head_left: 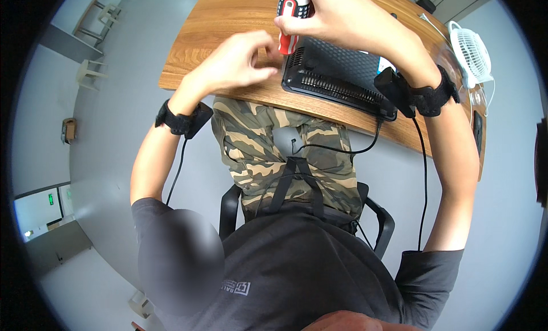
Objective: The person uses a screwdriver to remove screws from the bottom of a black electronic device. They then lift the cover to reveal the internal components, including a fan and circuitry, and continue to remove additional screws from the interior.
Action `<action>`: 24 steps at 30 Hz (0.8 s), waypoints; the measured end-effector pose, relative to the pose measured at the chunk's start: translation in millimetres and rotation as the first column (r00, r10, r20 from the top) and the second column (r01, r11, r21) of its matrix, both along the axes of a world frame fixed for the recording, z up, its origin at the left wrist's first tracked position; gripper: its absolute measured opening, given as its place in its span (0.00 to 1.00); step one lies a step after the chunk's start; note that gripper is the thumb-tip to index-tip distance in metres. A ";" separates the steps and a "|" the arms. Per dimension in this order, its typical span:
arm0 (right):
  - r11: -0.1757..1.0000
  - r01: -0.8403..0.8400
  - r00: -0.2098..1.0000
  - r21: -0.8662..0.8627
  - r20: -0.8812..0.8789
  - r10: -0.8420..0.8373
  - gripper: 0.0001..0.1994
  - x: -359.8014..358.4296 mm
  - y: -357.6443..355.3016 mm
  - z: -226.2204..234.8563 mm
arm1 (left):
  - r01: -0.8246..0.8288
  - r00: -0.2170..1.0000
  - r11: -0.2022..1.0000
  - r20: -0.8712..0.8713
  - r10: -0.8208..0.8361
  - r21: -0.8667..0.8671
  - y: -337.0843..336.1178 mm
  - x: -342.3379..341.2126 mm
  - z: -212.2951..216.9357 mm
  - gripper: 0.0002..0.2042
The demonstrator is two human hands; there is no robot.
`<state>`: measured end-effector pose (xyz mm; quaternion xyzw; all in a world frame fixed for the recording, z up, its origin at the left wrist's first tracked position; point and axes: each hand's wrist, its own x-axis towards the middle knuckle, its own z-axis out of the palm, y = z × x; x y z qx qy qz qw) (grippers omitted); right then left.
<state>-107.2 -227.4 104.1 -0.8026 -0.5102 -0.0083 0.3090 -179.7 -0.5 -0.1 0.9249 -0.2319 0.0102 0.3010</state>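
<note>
the screwdriver (291,11) is cut off by the top edge, and its tip is hidden behind the right hand (337,17), so where it meets the black device (337,68) cannot be told. the left hand (237,62) has its fingers (260,74) curled at the device's left corner; whatever they pinch is too small to see. the bench (228,17) runs out past the top edge, and its near edge is partly covered by both wrists. a blurred patch (180,262) hides part of the shirt. the fan (471,51) at the right end bends toward the rim.
</note>
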 end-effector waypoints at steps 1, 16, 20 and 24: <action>0.998 -0.036 0.998 0.055 0.052 0.033 0.16 8.8 -4.2 -5.1 | 0.036 0.999 0.997 0.038 -0.039 0.063 -2.2 -1.8 -7.6 0.13; 0.990 0.059 0.996 0.131 0.054 -0.066 0.17 20.2 -27.1 -2.5 | 0.226 0.879 0.888 0.308 -0.364 0.401 -25.5 3.6 -38.3 0.06; 0.993 0.086 0.957 0.086 0.269 -0.106 0.21 27.3 -20.3 -17.2 | 0.221 0.880 0.876 0.299 -0.369 0.428 -26.0 3.6 -41.3 0.06; 0.989 0.068 0.965 0.134 0.242 -0.099 0.19 29.3 -19.0 -21.3 | 0.212 0.886 0.870 0.288 -0.363 0.444 -26.3 4.2 -42.3 0.05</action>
